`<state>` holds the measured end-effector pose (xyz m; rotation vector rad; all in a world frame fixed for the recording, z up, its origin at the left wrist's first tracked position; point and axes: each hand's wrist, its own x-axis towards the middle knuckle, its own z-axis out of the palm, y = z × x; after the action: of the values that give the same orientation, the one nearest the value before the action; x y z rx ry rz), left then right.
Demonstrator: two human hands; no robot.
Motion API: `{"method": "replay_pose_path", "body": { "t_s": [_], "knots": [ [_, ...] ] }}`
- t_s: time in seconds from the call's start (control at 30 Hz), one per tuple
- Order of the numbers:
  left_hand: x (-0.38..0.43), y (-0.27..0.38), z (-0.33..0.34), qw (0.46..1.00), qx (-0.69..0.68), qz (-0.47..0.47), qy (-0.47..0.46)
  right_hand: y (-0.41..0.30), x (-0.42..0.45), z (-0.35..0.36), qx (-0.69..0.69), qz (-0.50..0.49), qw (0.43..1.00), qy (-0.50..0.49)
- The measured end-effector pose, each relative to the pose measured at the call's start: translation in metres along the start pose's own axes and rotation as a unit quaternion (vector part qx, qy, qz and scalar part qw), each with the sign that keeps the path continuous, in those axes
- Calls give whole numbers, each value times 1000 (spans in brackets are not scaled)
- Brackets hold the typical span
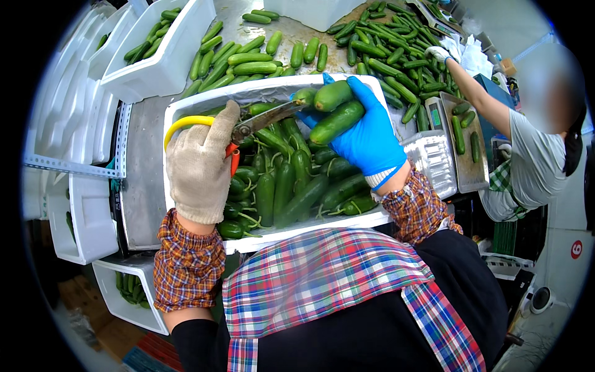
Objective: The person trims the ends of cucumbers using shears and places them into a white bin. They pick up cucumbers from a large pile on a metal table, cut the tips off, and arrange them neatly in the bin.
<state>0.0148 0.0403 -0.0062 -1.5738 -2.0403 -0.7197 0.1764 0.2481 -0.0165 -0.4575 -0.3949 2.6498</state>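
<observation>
In a beige knit glove, my left hand (200, 167) grips scissors (265, 122) with yellow and orange-red handles. Their blades reach right to the end of a small cucumber at my other hand. My right hand (367, 135), in a blue glove over a knit one, holds several small cucumbers (337, 122). Both hands are above a white foam box (274, 238) lined with plastic film. Inside lie many cucumbers (283, 186), several with thin stems still on.
Loose cucumbers (248, 63) lie on the metal table behind the box, with a larger pile (395, 51) at back right. More foam boxes (153, 60) stand left. At right, a co-worker's gloved hand (437, 53) touches the pile, near a scale tray (465, 139) and clear plastic trays (432, 160).
</observation>
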Motion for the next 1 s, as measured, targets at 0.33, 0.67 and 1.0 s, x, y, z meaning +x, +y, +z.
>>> {"method": "replay_pose_path", "body": {
  "t_s": [0.33,0.67,1.0],
  "knots": [
    [-3,-2,-1,1000,-8,-18,13,-1,-3,3,-4,12,1000,-4],
    [-6,3,-1,964,-149,-218,-30,0,-1,2,-76,-14,997,-21],
    [3,28,1,791,-538,-293,-13,28,1,-7,-5,141,990,-31]
  ]
}}
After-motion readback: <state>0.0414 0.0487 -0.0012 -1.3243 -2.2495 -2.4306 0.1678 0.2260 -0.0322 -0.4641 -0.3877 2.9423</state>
